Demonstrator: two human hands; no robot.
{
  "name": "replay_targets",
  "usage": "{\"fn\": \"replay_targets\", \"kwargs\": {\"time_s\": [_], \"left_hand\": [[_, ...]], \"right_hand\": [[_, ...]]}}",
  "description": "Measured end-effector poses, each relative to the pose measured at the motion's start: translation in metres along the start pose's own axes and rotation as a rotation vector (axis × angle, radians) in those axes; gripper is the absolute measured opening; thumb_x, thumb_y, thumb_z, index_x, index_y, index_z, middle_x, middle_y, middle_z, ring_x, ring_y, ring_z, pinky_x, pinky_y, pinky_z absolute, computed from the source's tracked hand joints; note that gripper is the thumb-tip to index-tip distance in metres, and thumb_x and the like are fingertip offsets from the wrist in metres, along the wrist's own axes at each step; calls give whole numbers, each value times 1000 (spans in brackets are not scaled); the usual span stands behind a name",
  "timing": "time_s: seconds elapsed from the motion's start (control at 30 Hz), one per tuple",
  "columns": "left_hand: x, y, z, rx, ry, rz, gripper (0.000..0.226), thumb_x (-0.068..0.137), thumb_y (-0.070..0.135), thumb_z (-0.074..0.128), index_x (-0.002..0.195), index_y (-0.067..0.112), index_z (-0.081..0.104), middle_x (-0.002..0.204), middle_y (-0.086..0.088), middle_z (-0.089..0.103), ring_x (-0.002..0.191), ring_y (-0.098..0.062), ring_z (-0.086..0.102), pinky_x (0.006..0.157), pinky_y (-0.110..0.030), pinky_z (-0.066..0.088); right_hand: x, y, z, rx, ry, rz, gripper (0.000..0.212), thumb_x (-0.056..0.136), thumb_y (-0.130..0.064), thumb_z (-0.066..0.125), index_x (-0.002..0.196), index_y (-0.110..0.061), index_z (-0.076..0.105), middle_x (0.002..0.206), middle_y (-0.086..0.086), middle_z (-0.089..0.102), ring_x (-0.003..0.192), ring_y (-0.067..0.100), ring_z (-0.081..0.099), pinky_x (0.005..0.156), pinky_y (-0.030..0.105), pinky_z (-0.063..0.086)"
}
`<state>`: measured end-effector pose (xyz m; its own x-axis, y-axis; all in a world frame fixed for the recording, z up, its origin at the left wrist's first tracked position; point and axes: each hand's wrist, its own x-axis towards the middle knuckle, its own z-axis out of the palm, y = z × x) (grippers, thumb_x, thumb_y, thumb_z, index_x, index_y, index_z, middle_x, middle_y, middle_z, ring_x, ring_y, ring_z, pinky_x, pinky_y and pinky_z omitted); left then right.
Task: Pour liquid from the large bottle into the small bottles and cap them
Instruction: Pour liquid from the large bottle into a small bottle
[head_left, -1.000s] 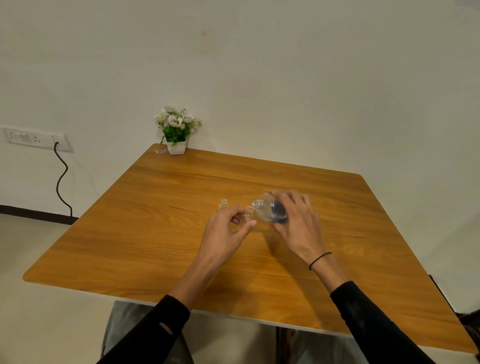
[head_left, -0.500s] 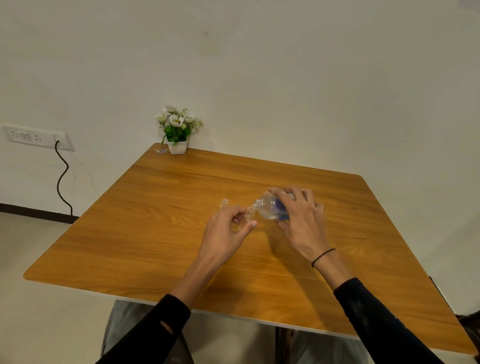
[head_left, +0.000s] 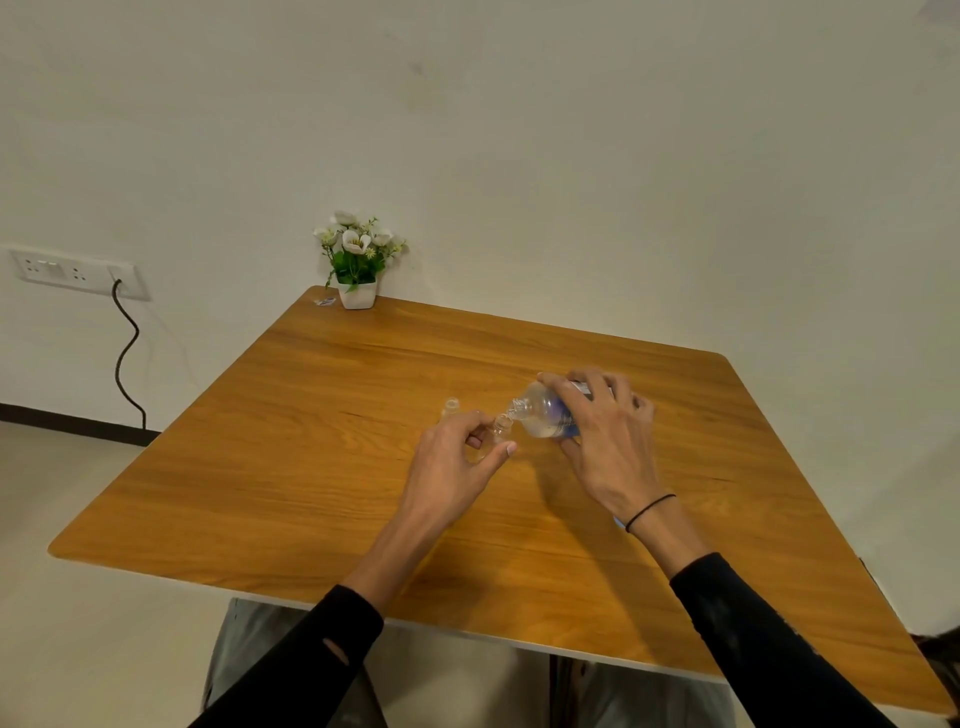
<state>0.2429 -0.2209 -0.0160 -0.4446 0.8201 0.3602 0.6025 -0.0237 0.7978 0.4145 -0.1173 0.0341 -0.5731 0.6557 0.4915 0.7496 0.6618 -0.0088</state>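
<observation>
My right hand (head_left: 605, 441) grips the large clear bottle (head_left: 543, 413) with a blue label, tipped almost flat with its open neck pointing left. The neck meets the mouth of a small clear bottle (head_left: 501, 425) that my left hand (head_left: 457, 467) pinches between thumb and fingers; most of that bottle is hidden by the fingers. A second small clear bottle (head_left: 451, 406) stands uncapped on the wooden table (head_left: 311, 467), just left of my left hand. No caps can be made out.
A small white pot of white flowers (head_left: 357, 260) stands at the table's far left corner, with a small scrap (head_left: 324, 301) beside it. A wall socket with a black cable (head_left: 124, 353) lies to the left. The table's front edge runs over my knees.
My right hand has shifted slightly right and up along the large bottle, and the bottle is tipped lower towards the small one. The left hand has stayed in place.
</observation>
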Motion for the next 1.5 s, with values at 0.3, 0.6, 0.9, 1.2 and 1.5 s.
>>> {"fn": "replay_targets", "kwargs": {"time_s": [0.3, 0.6, 0.9, 1.2, 1.5], "left_hand": [[1, -3, 1, -3, 3, 3, 39, 89, 47, 79, 119, 23, 75, 99, 14, 73, 95, 0, 67, 83, -25, 57], [2, -2, 0, -6, -6, 13, 34, 91, 44, 78, 117, 24, 75, 98, 15, 72, 95, 1, 65, 82, -19, 54], [2, -1, -2, -2, -8, 10, 32, 91, 44, 77, 117, 25, 75, 97, 17, 71, 95, 3, 64, 79, -13, 48], [3, -1, -2, 15, 2, -4, 36, 91, 44, 77, 121, 24, 74, 97, 18, 70, 95, 6, 63, 76, -8, 43], [3, 0, -4, 16, 8, 4, 34, 92, 44, 77, 117, 23, 75, 94, 17, 69, 92, 5, 63, 73, -10, 42]], "right_hand": [[2, 1, -2, -15, 1, -7, 83, 76, -22, 89, 141, -43, 43, 138, -1, 54, 126, 29, 48, 92, 54, 46], [4, 0, -3, -13, 12, -6, 81, 76, -21, 89, 141, -42, 45, 137, -1, 54, 125, 29, 50, 91, 55, 47], [5, -1, -5, -33, 3, -11, 80, 77, -24, 88, 143, -42, 46, 138, -2, 53, 127, 27, 47, 93, 54, 46], [6, -2, -5, -34, 1, -7, 81, 77, -24, 88, 143, -42, 46, 139, -1, 53, 128, 27, 47, 95, 53, 45], [6, -3, -6, -29, 9, -10, 82, 75, -22, 89, 141, -43, 45, 138, -1, 54, 127, 28, 47, 94, 54, 46]]}}
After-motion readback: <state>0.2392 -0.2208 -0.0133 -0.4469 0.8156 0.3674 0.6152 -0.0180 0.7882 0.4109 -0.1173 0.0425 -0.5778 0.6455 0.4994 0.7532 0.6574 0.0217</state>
